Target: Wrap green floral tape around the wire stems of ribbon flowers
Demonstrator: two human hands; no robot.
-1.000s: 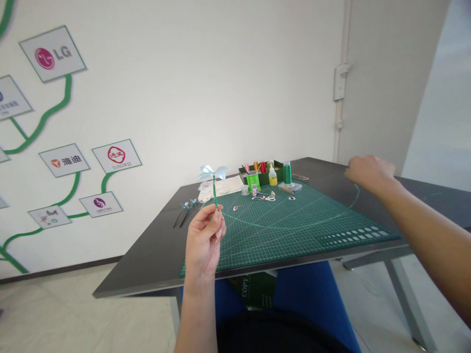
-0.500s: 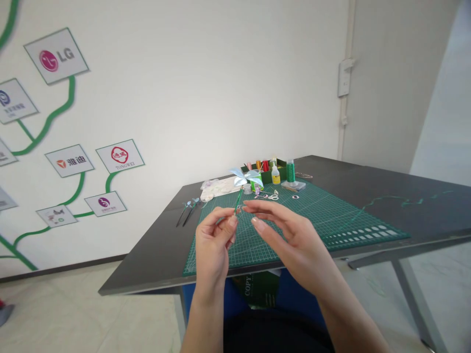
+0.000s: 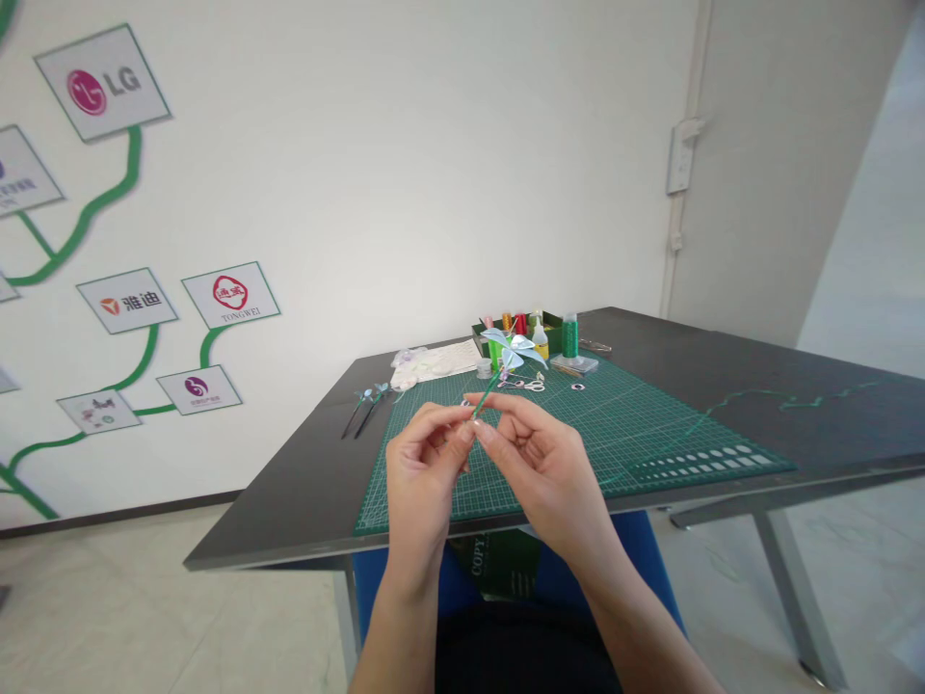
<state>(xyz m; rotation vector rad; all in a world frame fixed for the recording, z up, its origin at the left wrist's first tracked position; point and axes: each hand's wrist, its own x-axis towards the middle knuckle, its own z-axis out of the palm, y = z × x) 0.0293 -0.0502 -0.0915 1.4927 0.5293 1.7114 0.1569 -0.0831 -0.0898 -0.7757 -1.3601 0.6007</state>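
Note:
An artificial flower with pale blue petals (image 3: 515, 353) stands up from my fingers, tilted a little to the right. Green wrapping covers its thin stem (image 3: 488, 392). My left hand (image 3: 425, 467) pinches the lower end of the stem between thumb and forefinger. At the same spot the thumb and forefinger of my right hand (image 3: 547, 467) close on the stem, fingertips touching those of the left. The stem's bottom tip is hidden by the fingers. Both hands are above the front part of a green cutting mat (image 3: 621, 424).
At the back are a dark green box (image 3: 553, 331) of thread spools, a glue bottle (image 3: 540, 342), a green spool (image 3: 570, 335), and scissors (image 3: 535, 386). Two small flower stems (image 3: 372, 410) lie left of the mat. Loose green ribbon (image 3: 758, 393) trails over the black table (image 3: 289, 482).
My right hand has moved in to the left and closed its fingertips on the stem. The flower now leans right instead of standing nearly upright. The view has shifted slightly.

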